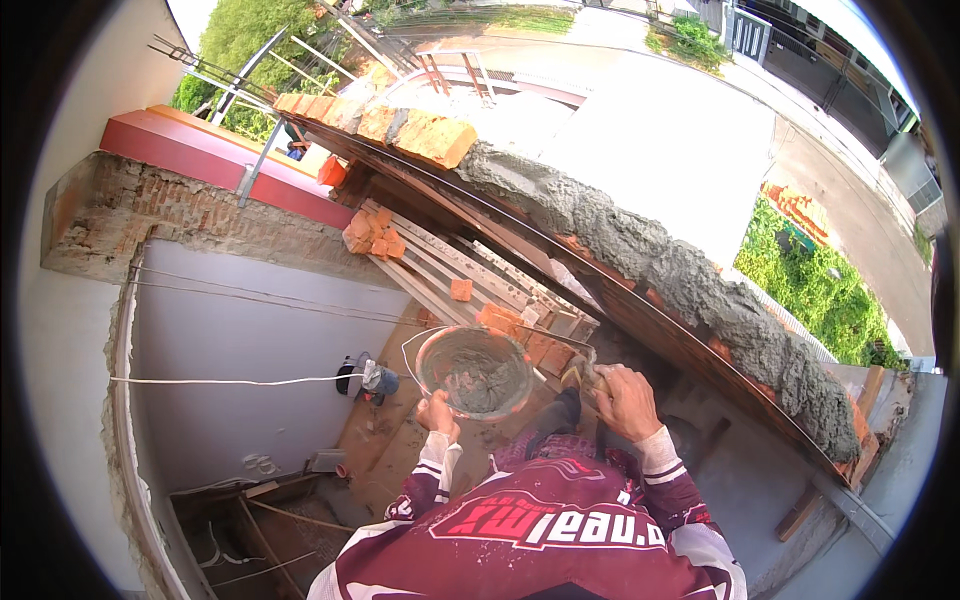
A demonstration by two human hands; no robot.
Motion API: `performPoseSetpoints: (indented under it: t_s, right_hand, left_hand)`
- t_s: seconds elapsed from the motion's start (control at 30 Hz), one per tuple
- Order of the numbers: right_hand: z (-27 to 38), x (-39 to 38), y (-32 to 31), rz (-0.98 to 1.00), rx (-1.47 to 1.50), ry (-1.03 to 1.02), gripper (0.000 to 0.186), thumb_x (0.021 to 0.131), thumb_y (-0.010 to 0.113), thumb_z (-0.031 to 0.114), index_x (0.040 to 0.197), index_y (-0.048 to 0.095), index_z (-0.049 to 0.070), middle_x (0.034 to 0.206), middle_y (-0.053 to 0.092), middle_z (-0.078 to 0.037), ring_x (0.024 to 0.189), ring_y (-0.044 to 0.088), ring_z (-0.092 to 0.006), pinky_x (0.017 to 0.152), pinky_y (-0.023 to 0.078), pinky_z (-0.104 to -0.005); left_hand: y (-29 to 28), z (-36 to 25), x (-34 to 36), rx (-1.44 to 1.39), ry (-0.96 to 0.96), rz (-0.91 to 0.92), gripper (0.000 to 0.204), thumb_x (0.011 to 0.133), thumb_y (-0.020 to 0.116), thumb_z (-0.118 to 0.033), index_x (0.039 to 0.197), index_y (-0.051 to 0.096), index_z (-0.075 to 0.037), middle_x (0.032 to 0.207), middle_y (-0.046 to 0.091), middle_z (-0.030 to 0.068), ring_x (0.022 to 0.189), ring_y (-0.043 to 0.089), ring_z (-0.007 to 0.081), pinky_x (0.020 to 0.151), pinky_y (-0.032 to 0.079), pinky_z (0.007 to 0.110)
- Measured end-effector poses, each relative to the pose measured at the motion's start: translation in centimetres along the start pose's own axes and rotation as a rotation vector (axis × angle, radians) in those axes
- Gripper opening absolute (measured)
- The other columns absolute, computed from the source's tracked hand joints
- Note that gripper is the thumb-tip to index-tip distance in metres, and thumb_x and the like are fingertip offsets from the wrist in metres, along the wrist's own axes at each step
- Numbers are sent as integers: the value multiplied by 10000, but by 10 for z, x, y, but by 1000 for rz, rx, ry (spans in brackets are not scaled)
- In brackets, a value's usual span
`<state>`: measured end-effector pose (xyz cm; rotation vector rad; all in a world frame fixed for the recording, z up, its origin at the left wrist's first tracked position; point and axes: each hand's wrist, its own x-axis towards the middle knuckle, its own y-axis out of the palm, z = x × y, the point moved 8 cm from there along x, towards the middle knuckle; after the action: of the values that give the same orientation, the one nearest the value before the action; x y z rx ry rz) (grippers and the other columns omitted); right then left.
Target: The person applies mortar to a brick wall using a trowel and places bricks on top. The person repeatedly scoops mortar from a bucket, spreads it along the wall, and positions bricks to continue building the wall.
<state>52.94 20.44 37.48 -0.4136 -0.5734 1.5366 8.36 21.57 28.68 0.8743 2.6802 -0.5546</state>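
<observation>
My left hand [437, 416] is closed on the near left rim of an orange bucket [424, 355]. Wet grey mortar [492, 382] lies inside it, and its thin wire handle tips out to the left. Just right of the bucket, my right hand [626, 402] is wrapped around a trowel [560, 340], whose narrow blade points left toward the bucket's far rim. Beyond my hands, a thick, rough bed of grey mortar [640, 248] runs along the top of a brick wall. Orange bricks [436, 138] sit on that wall's far left end.
A taut string [505, 213] follows the wall's near side. Wooden planks [450, 268] carry loose bricks [372, 236] beyond the bucket. Down to the left, a white cord [240, 382] crosses an open drop, with a blue container [380, 378] at its end. A street lies beyond the wall.
</observation>
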Motion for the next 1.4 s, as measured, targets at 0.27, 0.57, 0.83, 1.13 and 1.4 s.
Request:
performPoseSetpoints:
  t_s: [0.27, 0.57, 0.83, 1.13, 1.4]
  right_hand:
    - [-23, -27, -58, -44, 462, 133, 345, 932, 692, 95, 1247, 587, 4, 1083, 684, -140, 966, 655, -290, 827, 504, -385]
    - [40, 2, -151, 118, 865, 307, 355, 1021, 639, 128, 1317, 512, -21, 1225, 671, -142, 1116, 648, -209, 1001, 519, -368]
    - [126, 68, -251, -267, 740, 105, 621, 941, 784, 368, 1354, 471, 27, 1190, 657, -138, 1129, 645, -254, 994, 516, -402]
    - [82, 411, -286, -351, 768, 55, 382, 1070, 618, 276, 1323, 543, 0, 1381, 620, -140, 1259, 589, -231, 1098, 512, -431]
    - [33, 608, -111, -351, 783, 333, 391, 1058, 612, 239, 1274, 589, -87, 1220, 623, -238, 1131, 662, -379, 931, 628, -464]
  left_hand:
    - [-166, 79, 20, 186, -150, -505, 532, 779, 722, -138, 1233, 648, 130, 1243, 691, 240, 1030, 709, 350, 865, 570, 455]
    - [-264, 117, -17, 175, -305, -767, 533, 791, 710, -188, 1218, 660, 128, 1221, 695, 253, 1024, 709, 372, 876, 569, 467]
    - [-248, 180, 0, 171, -507, -746, 544, 794, 705, -216, 1214, 664, 127, 1212, 696, 261, 1027, 709, 379, 880, 569, 482]
    - [-186, 208, 36, 162, -658, -642, 558, 798, 698, -248, 1210, 668, 127, 1201, 698, 270, 1030, 708, 387, 886, 569, 500]
    - [-191, 207, 65, 51, -647, -644, 542, 790, 713, -259, 1185, 684, 111, 1226, 696, 268, 1057, 697, 396, 902, 552, 518]
